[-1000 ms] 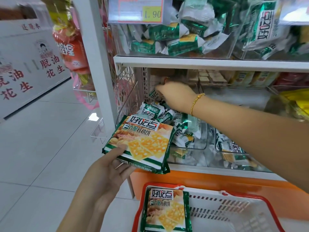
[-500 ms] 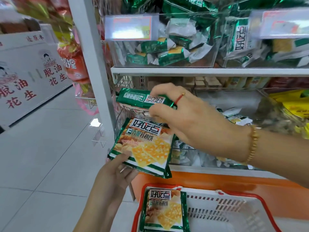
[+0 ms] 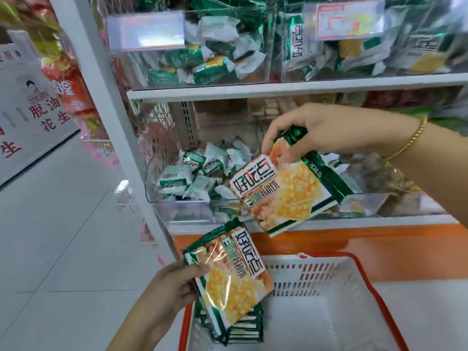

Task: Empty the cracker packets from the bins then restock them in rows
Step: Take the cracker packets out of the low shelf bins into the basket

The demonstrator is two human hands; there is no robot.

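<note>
**A:** What is the right hand (image 3: 326, 130) doing?

**B:** Its fingers (image 3: 272, 140) are pinched on the top edge of a large cracker packet (image 3: 286, 196). The packet hangs tilted below them, printed face toward the camera.

**A:** And the left hand (image 3: 174, 287)?

**B:** Those fingers are clamped on the left edge of a second large packet (image 3: 230, 279), with the thumb on its face. That packet sits to their right, over the left end of the red-rimmed basket (image 3: 326, 254).

**A:** Is anything underneath it?

**B:** A stack (image 3: 243, 330) of similar packets lies in the basket, just below the left fingers.

**A:** Where is the bin?

**B:** The lower bin (image 3: 177, 211) is behind and to the left of the right fingers. Small green-and-white packets (image 3: 202, 173) are heaped loose inside it. Above the right fingers, over the white shelf (image 3: 278, 91), the upper bins (image 3: 141, 72) hold more loose packets. There is a gold bracelet (image 3: 410, 140) on the right wrist.
</note>
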